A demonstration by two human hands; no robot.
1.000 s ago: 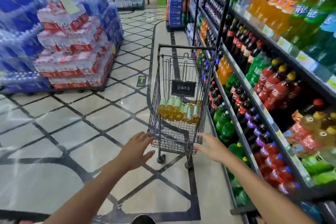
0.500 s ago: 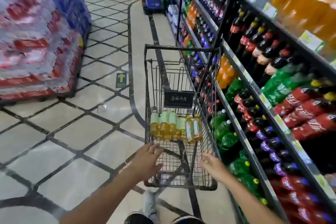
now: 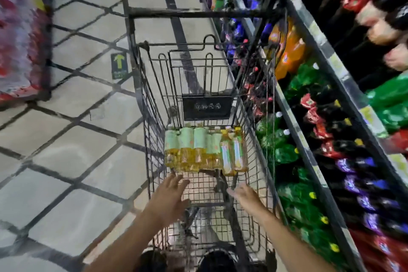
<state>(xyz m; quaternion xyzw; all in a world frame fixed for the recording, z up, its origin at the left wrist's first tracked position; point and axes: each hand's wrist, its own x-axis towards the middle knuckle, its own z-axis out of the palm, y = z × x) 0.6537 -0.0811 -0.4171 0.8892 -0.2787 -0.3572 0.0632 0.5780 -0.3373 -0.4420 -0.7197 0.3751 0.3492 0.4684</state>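
The person is closing in on the shopping cart (image 3: 152, 117). A second ago it was standing well ahead of both outstretched arms; now both arms are reaching down over its near end, and the view is tipping down into the basket.

The left grip (image 3: 170, 194) is released, with its fingers spread and holding nothing. Its fingertips are arriving just short of the near left corner of the pack of bottles (image 3: 205, 150). The right grip (image 3: 245, 194) is also released and empty. It is hanging a little further back from the pack's right end.

The pack is lying across the wire floor of the cart, directly beyond both grips and between their lines of reach. A dark sign plate (image 3: 207, 106) is hanging behind it.

The drinks shelf (image 3: 309, 139) is running close along the outside of the right grip, and the tiled floor (image 3: 66, 161) is spreading out beyond the left one.

Judging from this, the approach is nearly over and the lifting is not yet starting. Both grips are probably lining up to take the pack by its two ends. The right one is needing more travel before either can clench.
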